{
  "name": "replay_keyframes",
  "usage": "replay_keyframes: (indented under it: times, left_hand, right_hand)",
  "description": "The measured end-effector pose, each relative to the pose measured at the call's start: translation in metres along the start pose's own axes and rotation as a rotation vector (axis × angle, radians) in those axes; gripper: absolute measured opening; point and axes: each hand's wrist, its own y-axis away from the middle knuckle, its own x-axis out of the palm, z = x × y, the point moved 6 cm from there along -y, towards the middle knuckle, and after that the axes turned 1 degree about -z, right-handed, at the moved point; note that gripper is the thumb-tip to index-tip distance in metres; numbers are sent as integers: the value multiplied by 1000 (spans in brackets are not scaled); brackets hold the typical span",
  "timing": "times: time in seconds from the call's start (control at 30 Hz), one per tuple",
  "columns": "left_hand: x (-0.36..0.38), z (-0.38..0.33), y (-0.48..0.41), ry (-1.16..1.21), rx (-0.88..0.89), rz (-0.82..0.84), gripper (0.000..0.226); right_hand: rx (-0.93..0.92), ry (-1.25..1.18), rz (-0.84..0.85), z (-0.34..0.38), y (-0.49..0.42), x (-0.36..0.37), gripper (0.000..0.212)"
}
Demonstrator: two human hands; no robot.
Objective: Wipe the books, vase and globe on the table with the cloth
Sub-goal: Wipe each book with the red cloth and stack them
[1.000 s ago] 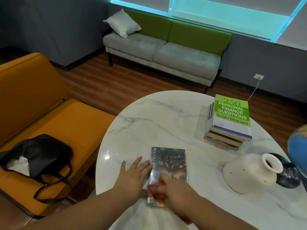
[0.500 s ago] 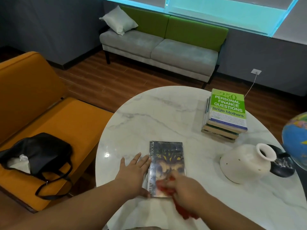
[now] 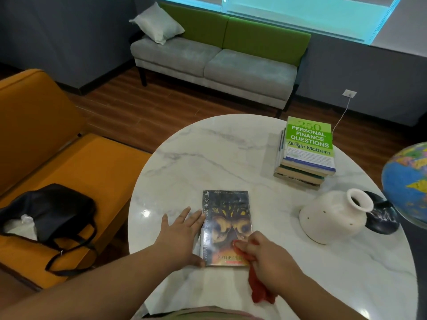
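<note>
Head view: right hand (image 3: pixel 270 257) rubs a red cloth (image 3: pixel 258 289) (bunched in its fingers) over a dark book (image 3: pixel 225 215), left hand (image 3: pixel 179 236) flat beside the spine

Open table (image 3: pixel 208 153) between dark book (image 3: pixel 227 215) and book stack (image 3: pixel 305 153); vase (image 3: pixel 332 218), globe (image 3: pixel 406 181) at right.

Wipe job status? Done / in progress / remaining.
Done: nothing shows as finished. In hand: the right hand grips the red cloth on the lower cover of the dark paperback, while the left hand lies flat against its spine edge, steadying it. Left: the book stack topped by the green finance title, the white vase and the globe, all apart from the cloth.
</note>
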Motion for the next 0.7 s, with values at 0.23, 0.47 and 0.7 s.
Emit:
replay_keyframes:
  times: [0.23,0.47,0.7]
  left_hand:
    - [0,-3,1,-41,11,-9,111]
    - [-1,-3,2,21,9,-4,112]
    - [-3,-2,2,30,-4,-17,112]
  right_hand:
    - [-135,69,171,9,16,3,42]
    - [-23,255,15,-7,-33,-24,46]
    - [-194,26,132,30,-5,10,36]
